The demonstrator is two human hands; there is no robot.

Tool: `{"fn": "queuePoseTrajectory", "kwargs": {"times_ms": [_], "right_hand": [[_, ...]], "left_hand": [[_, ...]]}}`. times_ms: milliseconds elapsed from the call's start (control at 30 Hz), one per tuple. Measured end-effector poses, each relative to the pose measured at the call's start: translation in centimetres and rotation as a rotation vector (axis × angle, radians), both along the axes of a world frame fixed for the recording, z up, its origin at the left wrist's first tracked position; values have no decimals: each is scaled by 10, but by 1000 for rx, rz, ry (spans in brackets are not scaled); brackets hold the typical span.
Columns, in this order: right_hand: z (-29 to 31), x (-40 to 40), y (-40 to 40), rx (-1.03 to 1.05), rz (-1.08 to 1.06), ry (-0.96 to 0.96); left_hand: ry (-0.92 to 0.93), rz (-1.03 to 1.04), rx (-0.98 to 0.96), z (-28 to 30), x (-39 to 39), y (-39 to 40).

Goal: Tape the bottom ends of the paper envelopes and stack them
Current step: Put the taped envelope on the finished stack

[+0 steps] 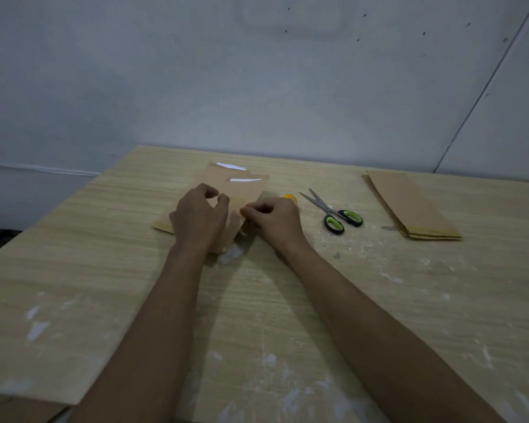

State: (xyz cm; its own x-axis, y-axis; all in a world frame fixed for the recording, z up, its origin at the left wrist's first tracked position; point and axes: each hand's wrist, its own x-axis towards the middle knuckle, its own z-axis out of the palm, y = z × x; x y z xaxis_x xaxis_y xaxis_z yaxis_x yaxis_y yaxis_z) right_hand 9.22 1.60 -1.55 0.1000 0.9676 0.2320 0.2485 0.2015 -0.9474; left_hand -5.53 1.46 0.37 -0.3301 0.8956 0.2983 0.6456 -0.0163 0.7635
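Brown paper envelopes (242, 187) lie overlapped at the middle of the wooden table (74, 270), white slits showing near their far ends. My left hand (200, 218) rests on them with fingers curled. My right hand (275, 222) sits at their right edge, fingers pinched on something orange that looks like a tape roll (290, 197), mostly hidden behind the hand. A second stack of brown envelopes (409, 206) with yellowish tape along the near ends lies at the right.
Scissors (333, 210) with green and black handles lie open between my right hand and the right-hand stack. White smears mark the tabletop. A grey wall stands behind the table. The table's left edge drops off near the lower left.
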Motion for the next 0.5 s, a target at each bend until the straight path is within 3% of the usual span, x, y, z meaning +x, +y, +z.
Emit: {"fn": "queuePoseTrajectory", "kwargs": {"times_ms": [100, 300, 500], "right_hand": [[-1, 7, -1, -96, 2, 21], [3, 29, -14, -249, 211, 164], [13, 53, -31, -285, 256, -15]], "left_hand": [[-2, -18, 0, -2, 1, 1], [-13, -66, 17, -8, -1, 3], [-27, -96, -17, -15, -1, 7]]}}
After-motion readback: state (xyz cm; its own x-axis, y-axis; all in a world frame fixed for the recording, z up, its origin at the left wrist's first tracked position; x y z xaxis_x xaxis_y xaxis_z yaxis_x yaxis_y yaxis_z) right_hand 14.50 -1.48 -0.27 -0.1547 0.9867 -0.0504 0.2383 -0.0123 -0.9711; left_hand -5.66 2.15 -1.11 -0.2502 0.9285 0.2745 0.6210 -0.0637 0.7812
